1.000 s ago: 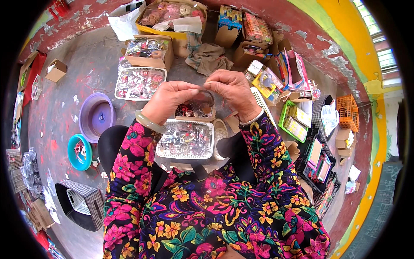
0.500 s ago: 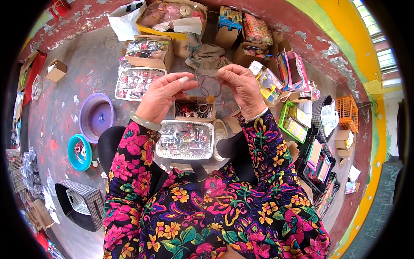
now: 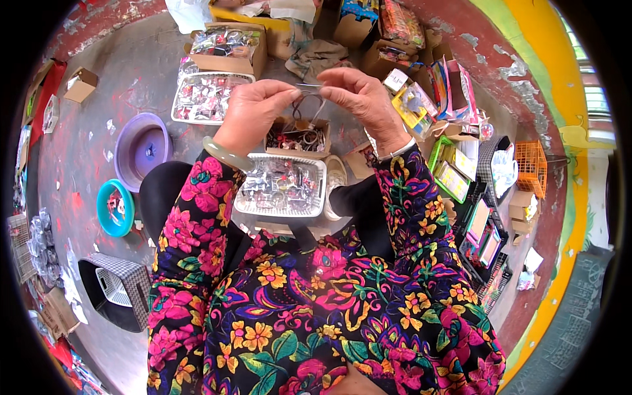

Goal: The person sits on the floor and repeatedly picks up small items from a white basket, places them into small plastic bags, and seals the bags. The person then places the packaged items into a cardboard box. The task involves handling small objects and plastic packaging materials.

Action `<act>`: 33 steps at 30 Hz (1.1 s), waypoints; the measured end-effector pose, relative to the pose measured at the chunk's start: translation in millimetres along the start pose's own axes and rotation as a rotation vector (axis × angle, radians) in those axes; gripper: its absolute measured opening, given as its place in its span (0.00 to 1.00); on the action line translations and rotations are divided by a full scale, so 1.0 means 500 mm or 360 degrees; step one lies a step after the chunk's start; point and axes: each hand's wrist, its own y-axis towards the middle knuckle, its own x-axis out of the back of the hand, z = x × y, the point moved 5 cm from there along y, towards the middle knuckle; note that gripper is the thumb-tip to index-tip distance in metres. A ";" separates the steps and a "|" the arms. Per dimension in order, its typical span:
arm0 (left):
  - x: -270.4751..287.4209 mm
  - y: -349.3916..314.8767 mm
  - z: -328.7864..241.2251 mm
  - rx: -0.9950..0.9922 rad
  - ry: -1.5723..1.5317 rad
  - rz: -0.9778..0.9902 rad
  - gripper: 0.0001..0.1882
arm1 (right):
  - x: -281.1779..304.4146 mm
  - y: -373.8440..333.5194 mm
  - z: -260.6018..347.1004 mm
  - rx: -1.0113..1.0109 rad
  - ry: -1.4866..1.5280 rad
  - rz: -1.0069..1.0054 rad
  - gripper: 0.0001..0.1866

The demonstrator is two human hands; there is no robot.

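Observation:
My left hand (image 3: 258, 113) and my right hand (image 3: 366, 104) are raised in front of me, level with each other. Thumb and fingers of each pinch one end of the top edge of a small clear plastic bag (image 3: 308, 85). A thin dark looped band, like a hair tie (image 3: 304, 110), hangs below that edge between the hands; it seems to be inside the bag. Beneath them stands a cardboard box (image 3: 297, 153) of dark and red small pieces. Closer to me, a white basket (image 3: 280, 214) holds several clear-wrapped small items.
A second white basket (image 3: 175, 105) of packets lies far left, by an open carton (image 3: 262, 56). Purple (image 3: 125, 155) and teal (image 3: 102, 209) basins sit on the left floor. On the right are a green basket (image 3: 434, 157), a black crate (image 3: 503, 236) and an orange crate (image 3: 532, 170).
Both hands have risen slightly in the view, and the bag's top edge now tilts nearly edge-on. The surroundings have shifted a little with my head. Both hands keep their pinch.

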 end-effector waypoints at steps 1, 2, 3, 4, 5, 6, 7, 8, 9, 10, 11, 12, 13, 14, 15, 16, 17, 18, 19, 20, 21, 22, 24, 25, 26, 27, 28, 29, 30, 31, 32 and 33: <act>-0.006 -0.001 0.000 0.0027 0.0121 0.0054 0.10 | -0.002 -0.003 -0.008 0.0023 -0.0047 0.0090 0.13; -0.011 -0.002 -0.001 0.0055 0.0242 0.0108 0.11 | -0.002 -0.004 -0.019 0.0046 -0.0092 0.0181 0.12; -0.013 -0.001 0.002 0.0084 0.0367 0.0158 0.11 | -0.006 -0.004 -0.028 0.0072 -0.0132 0.0277 0.12; -0.010 -0.001 0.008 0.0081 0.0407 0.0139 0.11 | -0.006 -0.003 -0.035 0.0083 -0.0213 0.0257 0.11; -0.007 -0.001 0.015 0.0079 0.0449 0.0118 0.11 | -0.008 -0.002 -0.041 0.0095 -0.0294 0.0238 0.10; -0.005 0.000 0.020 0.0072 0.0483 0.0104 0.11 | -0.008 -0.003 -0.044 0.0106 -0.0382 0.0214 0.09; 0.006 0.001 0.016 -0.0026 0.0592 -0.0043 0.12 | -0.009 -0.003 -0.060 -0.0026 -0.0390 0.0212 0.09; 0.019 0.007 0.022 0.0024 0.0566 -0.0148 0.13 | -0.011 -0.003 -0.080 -0.0157 -0.0398 0.0212 0.09; 0.026 0.009 0.013 0.0033 0.0529 -0.0165 0.13 | -0.011 -0.008 -0.102 -0.0289 -0.0405 0.0203 0.08; 0.036 0.009 0.004 0.0042 0.0494 -0.0188 0.13 | -0.021 -0.011 -0.122 -0.0281 -0.0536 0.0259 0.08; 0.041 0.008 0.004 0.0006 0.0489 -0.0183 0.13 | -0.034 -0.016 -0.149 -0.0270 -0.0667 0.0316 0.08; 0.046 0.010 0.005 -0.0031 0.0486 -0.0177 0.14 | -0.048 -0.020 -0.178 -0.0256 -0.0795 0.0372 0.08; 0.053 0.009 0.002 -0.0067 0.0488 -0.0182 0.14 | -0.067 -0.027 -0.207 -0.0339 -0.0858 0.0420 0.08; 0.059 0.005 -0.001 -0.0067 0.0503 -0.0189 0.14 | -0.089 -0.034 -0.226 -0.0257 -0.1009 0.0445 0.07; 0.061 0.001 -0.006 -0.0066 0.0518 -0.0193 0.14 | -0.113 -0.044 -0.258 -0.0313 -0.1069 0.0514 0.06; 0.062 -0.003 -0.010 -0.0067 0.0531 -0.0197 0.14 | -0.135 -0.053 -0.292 -0.0367 -0.1131 0.0583 0.06; 0.063 0.002 -0.001 -0.0057 0.0511 -0.0207 0.13 | -0.149 -0.066 -0.339 -0.0439 -0.1087 0.0576 0.06; 0.065 0.000 0.001 -0.0049 0.0498 -0.0217 0.13 | -0.168 -0.074 -0.378 -0.0503 -0.1036 0.0581 0.06; 0.069 -0.002 -0.001 -0.0044 0.0488 -0.0234 0.13 | -0.190 -0.078 -0.391 -0.0557 -0.0938 0.0669 0.06; 0.073 -0.004 -0.004 -0.0038 0.0478 -0.0252 0.13 | -0.207 -0.091 -0.429 -0.0909 -0.0575 0.0605 0.04; 0.066 -0.003 -0.003 -0.0028 0.0428 -0.0235 0.12 | -0.212 -0.106 -0.459 -0.1033 -0.0354 0.0474 0.04; 0.066 -0.004 -0.005 -0.0017 0.0431 -0.0236 0.12 | -0.225 -0.117 -0.479 -0.1140 -0.0125 0.0357 0.04; 0.069 -0.008 -0.002 0.0008 0.0434 -0.0241 0.12 | -0.257 -0.136 -0.514 -0.1208 0.0155 0.0235 0.06; 0.069 -0.009 -0.006 0.0006 0.0455 -0.0246 0.11 | -0.264 -0.141 -0.535 -0.1241 0.0296 0.0170 0.07; 0.071 -0.010 -0.007 -0.0008 0.0491 -0.0255 0.11 | -0.274 -0.136 -0.557 -0.1233 -0.0170 0.0481 0.08; 0.065 -0.013 -0.007 -0.0026 0.0515 -0.0253 0.11 | -0.272 -0.133 -0.590 -0.1207 -0.0644 0.0772 0.09; 0.058 -0.009 -0.007 -0.0050 0.0535 -0.0240 0.11 | -0.264 -0.136 -0.627 -0.1163 -0.1120 0.1046 0.10; 0.054 -0.007 -0.013 -0.0069 0.0557 -0.0240 0.11 | -0.241 -0.169 -0.666 -0.1528 -0.0624 0.0487 0.13; 0.058 -0.013 -0.020 -0.0079 0.0592 -0.0257 0.11 | -0.246 -0.177 -0.663 -0.1603 -0.0685 0.0563 0.12; 0.060 -0.015 -0.025 -0.0090 0.0626 -0.0269 0.11 | -0.249 -0.182 -0.660 -0.1679 -0.0745 0.0635 0.12; 0.062 -0.015 -0.022 -0.0055 0.0581 -0.0278 0.11 | -0.250 -0.189 -0.658 -0.1757 -0.0804 0.0704 0.12; 0.064 -0.015 -0.020 -0.0026 0.0532 -0.0283 0.11 | -0.251 -0.192 -0.643 -0.1826 -0.0763 0.0659 0.11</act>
